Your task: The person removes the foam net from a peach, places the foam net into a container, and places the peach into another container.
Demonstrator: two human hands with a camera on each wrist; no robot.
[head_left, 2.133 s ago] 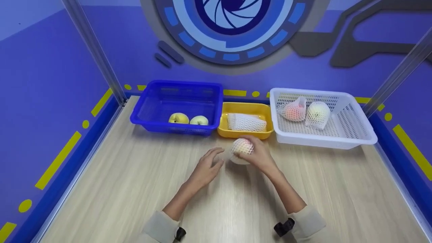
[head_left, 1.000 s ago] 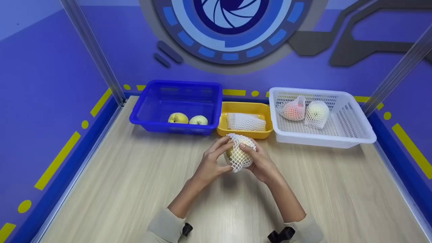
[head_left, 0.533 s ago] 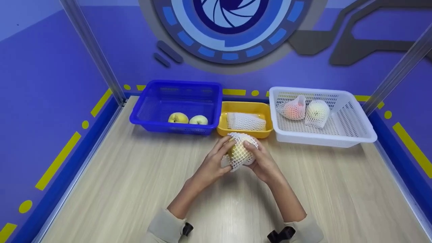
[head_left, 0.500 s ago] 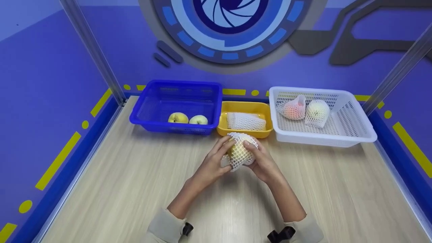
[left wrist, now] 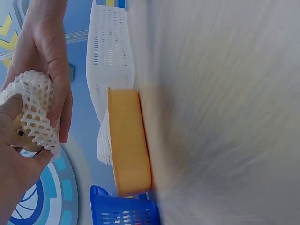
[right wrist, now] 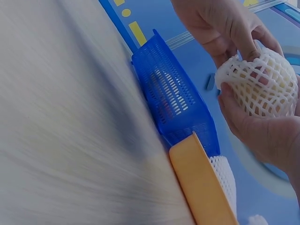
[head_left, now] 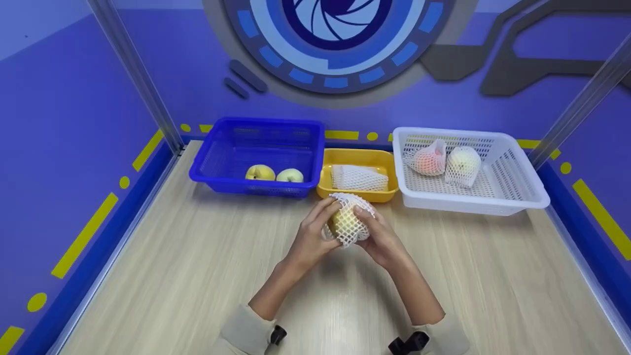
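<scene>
1. Grip: my left hand [head_left: 308, 241] and right hand [head_left: 387, 241] both grasp one fruit [head_left: 337, 223] with its white foam net [head_left: 351, 229]. My right thumb presses on the net; my left fingers and thumb hold the opposite side.
2. Position: the fruit is held above the worktop [head_left: 207, 276], in front of the yellow tray [head_left: 362, 158].
3. Change: compared with two seconds ago, my left hand is on the fruit instead of apart from it. The hold is now two-handed.
4. Meaning: the left wrist view shows a bare end with a dark spot. I judge the covering incomplete there; two hands allow one to steady and one to work the net.
5. Edges: the tray's near rim lies just beyond my hands, with folded netting [head_left: 360, 178] inside. The blue basket [head_left: 236, 186] stands on its left, the white basket [head_left: 473, 206] on its right.
6. Room: the worktop extends toward me and to either side. In the white basket, mesh floor shows to the right of the pale netted fruit [head_left: 463, 165].
</scene>
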